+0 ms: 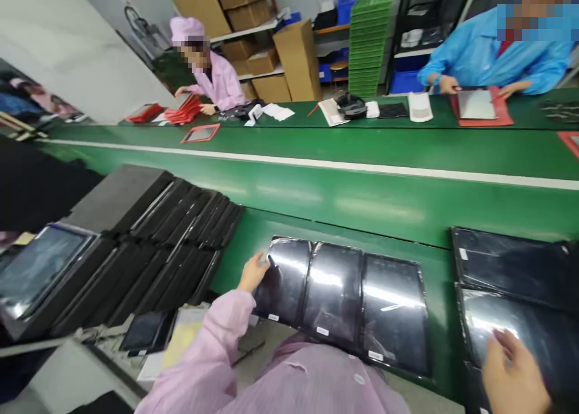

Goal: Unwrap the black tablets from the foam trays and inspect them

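Note:
Three dark glossy tablet screen panels lie side by side in front of me: a left panel, a middle panel and a right panel. Each has a small white label at its near edge. My left hand is at the left edge of the left panel, fingers apart and holding nothing I can see. At the lower right, my right hand hovers over or touches another dark panel; it is a little blurred, its fingers loosely bent with a gap to the thumb.
Black foam-like slabs stand in leaning rows at left, with a screen panel on top. Another panel lies at right. Beyond the green belt, one person handles red-framed pieces, another a grey panel.

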### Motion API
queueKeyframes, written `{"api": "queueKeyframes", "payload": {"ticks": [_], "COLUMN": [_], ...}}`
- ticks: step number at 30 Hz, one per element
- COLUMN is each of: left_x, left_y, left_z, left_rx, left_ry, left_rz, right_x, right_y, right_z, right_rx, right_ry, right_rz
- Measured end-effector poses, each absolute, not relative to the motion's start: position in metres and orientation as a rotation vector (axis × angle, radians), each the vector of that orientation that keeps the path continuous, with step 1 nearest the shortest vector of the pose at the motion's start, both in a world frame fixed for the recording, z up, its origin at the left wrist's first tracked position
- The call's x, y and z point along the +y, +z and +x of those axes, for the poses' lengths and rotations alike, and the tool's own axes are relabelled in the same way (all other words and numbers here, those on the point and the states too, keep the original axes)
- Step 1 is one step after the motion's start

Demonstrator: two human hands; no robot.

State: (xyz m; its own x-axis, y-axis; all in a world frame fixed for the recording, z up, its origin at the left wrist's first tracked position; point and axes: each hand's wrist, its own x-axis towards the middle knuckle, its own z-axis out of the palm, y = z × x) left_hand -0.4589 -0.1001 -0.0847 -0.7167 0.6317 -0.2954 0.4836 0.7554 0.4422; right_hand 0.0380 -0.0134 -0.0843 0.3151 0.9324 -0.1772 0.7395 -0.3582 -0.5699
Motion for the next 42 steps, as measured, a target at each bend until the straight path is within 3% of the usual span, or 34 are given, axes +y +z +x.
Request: {"api": "queueKeyframes", "payload": {"ticks": [6, 11, 19, 23, 26, 34, 42], "left_x": [-0.183, -0.220, -0.230, -0.216, -0.204, -0.167, -0.185], "left_y": [-0.127, -0.136, -0.133, -0.124, -0.121, -0.146, -0.116], "left_z": [-0.452, -0.454, -0.470, -0.481, -0.486, -0.543, -0.526], "left_rx": [2.268, 2.057, 1.890, 1.632, 1.629, 2.169, 1.780], "left_ry": [0.624, 0.635, 0.235, 0.286, 0.559, 1.148, 1.564], "left_rz": [0.748, 0.873, 1.753, 1.875, 1.568, 0.677, 0.221], "right_x": [0.043, 0.030, 0.023, 0.007, -0.013, -0.047, -0.043], "right_y": [-0.084, -0.127, -0.143, -0.132, -0.124, -0.119, -0.114], "right_z": [-0.191, -0.298, -0.291, -0.269, -0.251, -0.220, -0.239], "right_rx": [-2.327, -2.524, -2.508, -2.374, -2.178, -1.629, -1.438], "right_ry": [0.869, 0.914, 0.910, 0.962, 1.087, 1.389, 1.560], "right_rz": [-1.303, -1.142, -1.129, -1.195, -1.266, -1.526, -1.583]}}
